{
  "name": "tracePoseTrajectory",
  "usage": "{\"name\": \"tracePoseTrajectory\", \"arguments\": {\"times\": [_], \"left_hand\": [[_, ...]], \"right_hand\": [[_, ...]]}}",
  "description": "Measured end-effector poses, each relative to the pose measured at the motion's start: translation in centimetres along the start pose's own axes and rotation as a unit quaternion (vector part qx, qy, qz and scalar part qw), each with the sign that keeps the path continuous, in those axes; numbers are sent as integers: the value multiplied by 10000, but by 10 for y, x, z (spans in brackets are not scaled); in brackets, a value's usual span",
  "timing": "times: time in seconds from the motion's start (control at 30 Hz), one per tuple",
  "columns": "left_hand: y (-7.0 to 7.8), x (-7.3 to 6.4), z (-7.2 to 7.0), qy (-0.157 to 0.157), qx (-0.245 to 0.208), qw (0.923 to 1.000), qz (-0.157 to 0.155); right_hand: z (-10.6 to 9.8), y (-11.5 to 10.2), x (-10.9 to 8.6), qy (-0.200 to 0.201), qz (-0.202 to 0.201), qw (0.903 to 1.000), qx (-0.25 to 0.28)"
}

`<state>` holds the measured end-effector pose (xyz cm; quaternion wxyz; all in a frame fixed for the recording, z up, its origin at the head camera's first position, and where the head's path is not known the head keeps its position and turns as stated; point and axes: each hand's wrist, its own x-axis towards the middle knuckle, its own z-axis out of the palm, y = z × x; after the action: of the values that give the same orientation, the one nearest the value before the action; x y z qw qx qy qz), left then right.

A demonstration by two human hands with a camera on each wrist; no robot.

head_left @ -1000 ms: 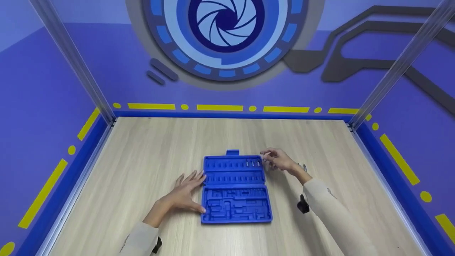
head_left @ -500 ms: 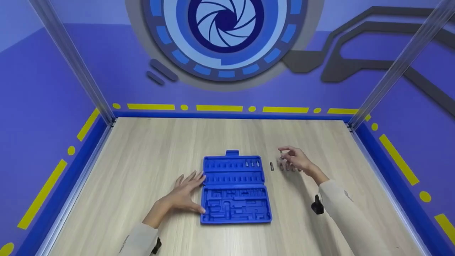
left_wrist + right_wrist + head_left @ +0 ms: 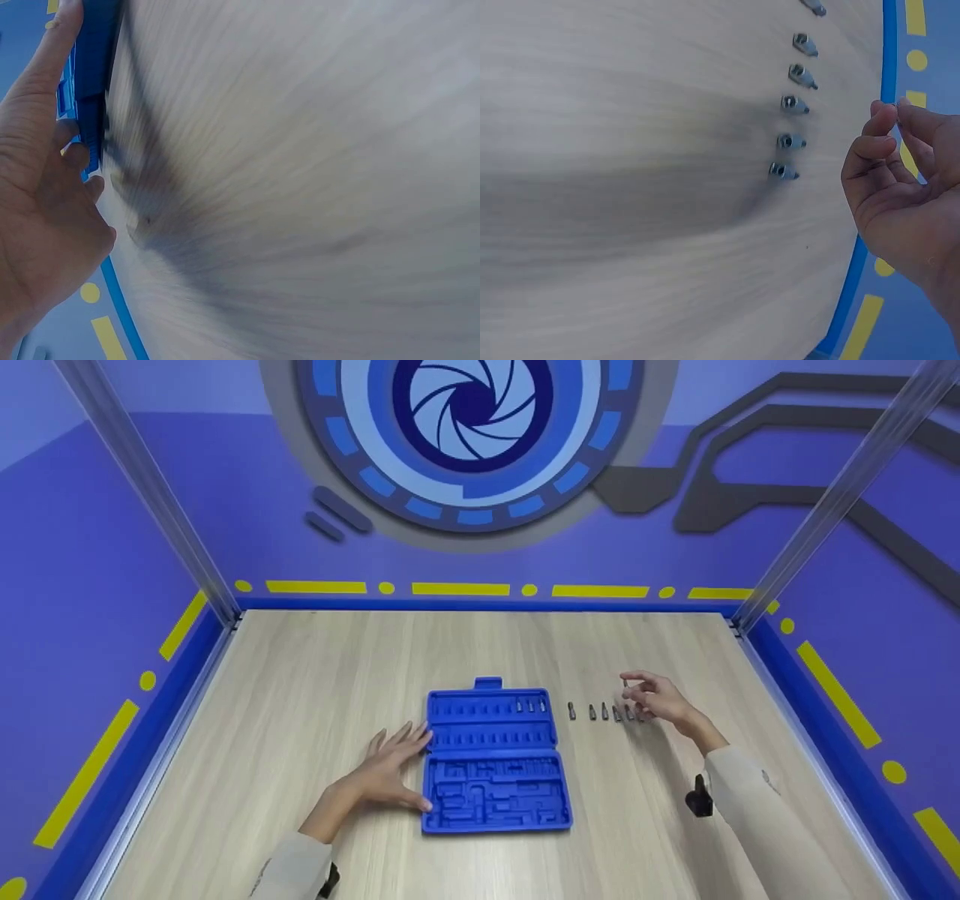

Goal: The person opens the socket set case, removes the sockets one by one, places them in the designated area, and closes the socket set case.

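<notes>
An open blue plastic case (image 3: 495, 793) lies on the table, lid folded back, with molded recesses in both halves. Three small metal socket bits (image 3: 531, 705) stand in its upper right slots. My left hand (image 3: 386, 772) rests at the case's left edge, fingers spread and thumb at the lower corner. To the right of the case my right hand (image 3: 660, 701) is raised, its thumb and forefinger pinching a small metal bit (image 3: 625, 683), mostly hidden by the fingertips. Below that hand, several more socket bits (image 3: 793, 104) lie in a row on the wood.
The light wood table (image 3: 337, 660) is bounded by blue-purple panels (image 3: 480, 562) with yellow dashes at the back and sides. Metal corner posts (image 3: 161, 502) stand left and right. The leftmost loose bit (image 3: 571, 711) sits apart from the rest, beside the case.
My right hand has moved right, from the case's upper right corner to above the far end of the row, still pinching the bit. The row has come into view. My left hand stays put.
</notes>
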<state>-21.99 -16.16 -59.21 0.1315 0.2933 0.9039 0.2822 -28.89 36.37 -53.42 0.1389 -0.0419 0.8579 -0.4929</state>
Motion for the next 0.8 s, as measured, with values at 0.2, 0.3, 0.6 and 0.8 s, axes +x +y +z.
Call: {"name": "tracePoseTrajectory", "arguments": {"times": [0.2,0.3,0.6,0.8], "left_hand": [[-1,0,0,26,-10,10000,10],[-1,-1,1,29,-5,10000,-5],[-2,-1,1,21,-13,10000,-52],[-1,0,1,19,42,10000,-46]], "right_hand": [[-13,10,-6,105,251,9996,50],[-19,15,-9,211,256,9994,-3],[-26,34,-21,782,301,9952,-496],[-21,47,-27,915,412,9921,-752]]}}
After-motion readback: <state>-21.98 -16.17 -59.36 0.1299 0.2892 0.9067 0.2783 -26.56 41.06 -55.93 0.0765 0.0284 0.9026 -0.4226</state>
